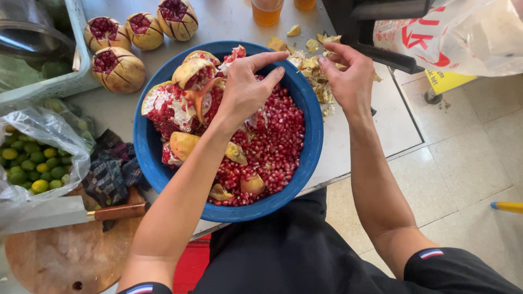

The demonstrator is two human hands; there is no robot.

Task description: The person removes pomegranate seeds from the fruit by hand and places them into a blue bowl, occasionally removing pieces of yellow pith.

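With the blue bowl (150, 147) on the tabletop (381, 120) already heaped with loose seeds, the left hand (245, 90) gripped a broken pomegranate piece (204, 95) over it, the right hand (346, 73) pinched peel scraps (316, 68), and four scored pomegranates (117, 68) waited uncut.

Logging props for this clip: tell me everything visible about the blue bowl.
The blue bowl is round, wide and fairly deep, and looks like plastic. It sits upright at the near edge of a pale counter, overhanging it toward the person's lap. It holds loose red pomegranate seeds and broken pomegranate pieces with yellowish rind. The left hand reaches into it onto the fruit; the right hand is outside its far right rim, above rind scraps.
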